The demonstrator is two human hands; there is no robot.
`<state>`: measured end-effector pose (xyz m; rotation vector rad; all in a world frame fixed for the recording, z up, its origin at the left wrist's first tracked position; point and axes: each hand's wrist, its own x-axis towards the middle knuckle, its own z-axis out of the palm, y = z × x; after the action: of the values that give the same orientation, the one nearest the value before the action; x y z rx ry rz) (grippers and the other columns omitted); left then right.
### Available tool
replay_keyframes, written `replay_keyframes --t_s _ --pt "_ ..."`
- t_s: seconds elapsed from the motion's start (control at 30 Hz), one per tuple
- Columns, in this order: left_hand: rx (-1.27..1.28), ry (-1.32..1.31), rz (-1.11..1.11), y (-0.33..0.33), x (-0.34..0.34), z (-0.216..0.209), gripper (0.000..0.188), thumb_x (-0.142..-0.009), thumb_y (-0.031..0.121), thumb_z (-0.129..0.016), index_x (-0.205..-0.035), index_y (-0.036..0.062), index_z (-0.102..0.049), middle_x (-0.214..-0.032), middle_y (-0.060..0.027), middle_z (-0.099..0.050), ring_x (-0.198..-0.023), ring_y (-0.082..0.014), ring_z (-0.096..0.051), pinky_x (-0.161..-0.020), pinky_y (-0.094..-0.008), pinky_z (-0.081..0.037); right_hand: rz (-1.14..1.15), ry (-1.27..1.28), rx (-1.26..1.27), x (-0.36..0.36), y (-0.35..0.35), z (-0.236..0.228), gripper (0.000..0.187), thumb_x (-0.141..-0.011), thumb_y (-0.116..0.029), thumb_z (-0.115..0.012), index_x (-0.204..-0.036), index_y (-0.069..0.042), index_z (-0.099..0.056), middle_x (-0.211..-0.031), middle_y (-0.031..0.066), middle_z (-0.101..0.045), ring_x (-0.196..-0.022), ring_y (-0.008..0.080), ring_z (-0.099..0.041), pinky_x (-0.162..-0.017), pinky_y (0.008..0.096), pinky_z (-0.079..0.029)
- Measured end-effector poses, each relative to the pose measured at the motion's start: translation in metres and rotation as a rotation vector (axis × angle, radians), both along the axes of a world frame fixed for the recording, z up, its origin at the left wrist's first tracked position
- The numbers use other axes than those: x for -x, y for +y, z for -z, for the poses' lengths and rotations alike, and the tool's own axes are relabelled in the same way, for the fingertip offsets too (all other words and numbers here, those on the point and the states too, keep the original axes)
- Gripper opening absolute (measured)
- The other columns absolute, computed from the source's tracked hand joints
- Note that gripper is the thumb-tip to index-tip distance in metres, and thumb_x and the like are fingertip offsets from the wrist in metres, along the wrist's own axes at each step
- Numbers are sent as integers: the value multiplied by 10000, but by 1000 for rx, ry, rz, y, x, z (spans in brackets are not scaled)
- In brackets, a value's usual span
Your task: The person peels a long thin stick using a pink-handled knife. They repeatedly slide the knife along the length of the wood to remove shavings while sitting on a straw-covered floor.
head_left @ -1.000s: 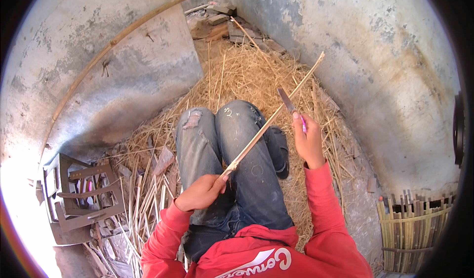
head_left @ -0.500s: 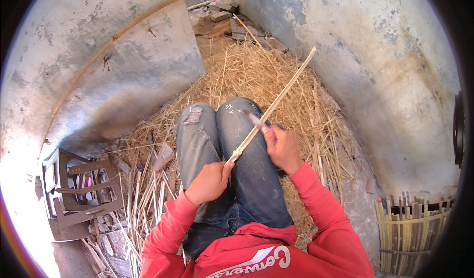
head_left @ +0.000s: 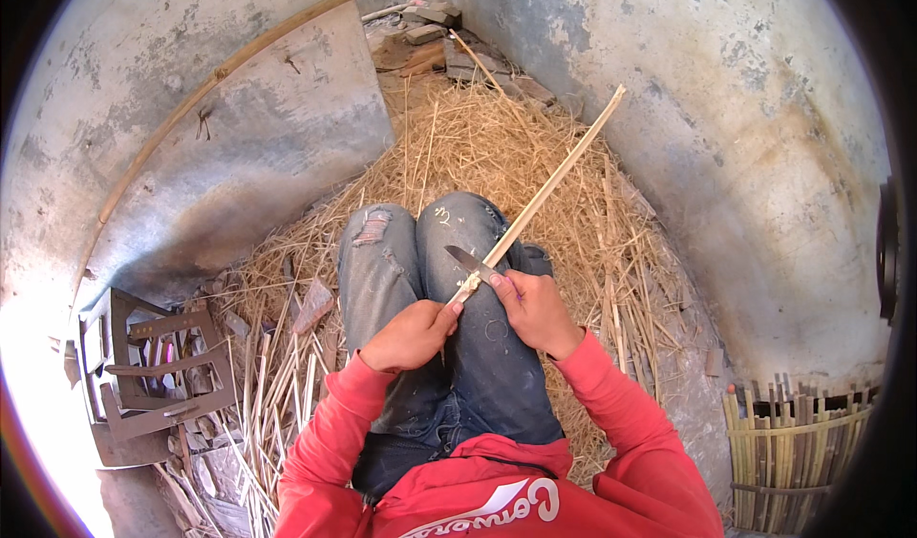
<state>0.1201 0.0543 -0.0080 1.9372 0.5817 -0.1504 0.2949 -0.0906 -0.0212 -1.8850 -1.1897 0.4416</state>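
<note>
A long pale bamboo strip (head_left: pixel 559 177) slants across my knees, its far end up to the right over the straw. My left hand (head_left: pixel 409 335) is closed round its near end, thumb on top. My right hand (head_left: pixel 537 311) grips a knife (head_left: pixel 472 262) with its thumb along the blade's back; most of the handle is hidden in the fist. The dark blade lies across the strip, a little beyond my left thumb. Small curled shavings (head_left: pixel 471 284) cling to the strip just below the blade.
Loose straw shavings (head_left: pixel 478 146) heap on the floor ahead. Split sticks (head_left: pixel 277 395) lie at the left, beside a dark broken frame (head_left: pixel 172 371). A slatted bamboo basket (head_left: pixel 798 452) stands at the lower right. A long bent pole (head_left: pixel 222 72) leans along the left wall.
My right hand and the knife have slid down the strip toward my left hand. The strip's far end has shifted slightly to the right.
</note>
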Motion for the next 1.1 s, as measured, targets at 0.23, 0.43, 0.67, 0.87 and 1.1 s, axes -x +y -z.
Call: replay_keyframes --t_s 0.23,0.43,0.67,0.87,1.1 --pt "96 -28 -51 -4 -1 -2 559 -1092 400 -424 -739 -12 -560 -566 -92 -483 -531 -230 -458 -566 -404 -407 -196 458 109 -29 0 7 502 -1047 -372 -550 -721 8 -597 -541 50 -466 -489 160 -445 -494 346 -338" --pt "-420 -134 -182 -33 3 8 460 -1075 310 -460 -818 -38 -617 -676 -275 -607 -661 -467 -623 -653 -551 -455 -9 682 -98 -27 -5 -3 364 -1010 -350 -634 -855 -24 -680 -625 -60 -520 -569 47 -447 -523 263 -344" --pt "-600 7 -260 -50 -3 -4 394 -1058 322 -488 -882 -4 -624 -687 -300 -634 -653 -506 -638 -609 -587 -511 68 80 -247 11 8 -18 242 -861 -227 -807 -804 -14 -707 -566 112 -574 -449 174 -486 -463 357 -378" --pt "-679 11 -221 -51 -5 -1 381 -1050 315 -489 -884 0 -624 -676 -270 -657 -637 -454 -680 -588 -542 -557 94 53 -145 16 3 -19 166 -874 -140 -761 -785 -17 -695 -599 145 -611 -496 220 -543 -508 367 -413" --pt "-254 -185 -176 -22 5 6 418 -1074 316 -464 -867 -10 -624 -688 -228 -647 -671 -403 -664 -609 -474 -492 264 266 -303 13 -18 -8 129 -837 -76 -757 -803 -13 -649 -593 82 -588 -539 162 -559 -527 327 -428"
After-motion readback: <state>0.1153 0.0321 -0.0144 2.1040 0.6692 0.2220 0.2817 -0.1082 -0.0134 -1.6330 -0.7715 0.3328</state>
